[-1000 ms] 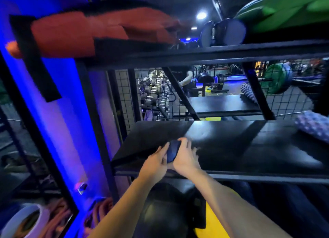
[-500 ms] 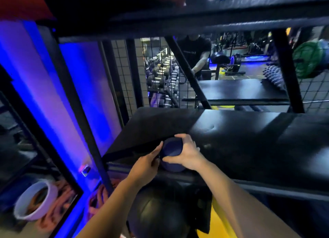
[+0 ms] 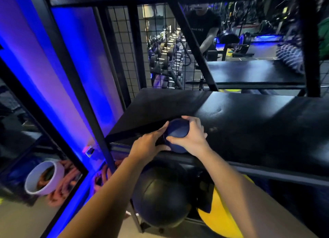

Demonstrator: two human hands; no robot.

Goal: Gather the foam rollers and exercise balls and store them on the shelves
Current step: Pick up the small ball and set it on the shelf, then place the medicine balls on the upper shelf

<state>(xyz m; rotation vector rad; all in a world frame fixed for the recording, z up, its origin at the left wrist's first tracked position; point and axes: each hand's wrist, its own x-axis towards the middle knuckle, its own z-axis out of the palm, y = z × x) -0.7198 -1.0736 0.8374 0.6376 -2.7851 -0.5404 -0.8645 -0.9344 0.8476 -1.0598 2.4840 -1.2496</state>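
On black shelf (image 3: 249,124), both hands clasp blue ball (image 3: 177,131); gym behind.

A small dark-blue ball (image 3: 178,131) sits at the front edge of the black shelf (image 3: 249,124) — near its left end. Below it, a large black ball (image 3: 160,198) sits beside a yellow one (image 3: 219,214).

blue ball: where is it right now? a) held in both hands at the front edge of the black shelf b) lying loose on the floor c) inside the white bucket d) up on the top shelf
a: both hands, left and right, clasp the blue ball at the front edge of the black shelf.
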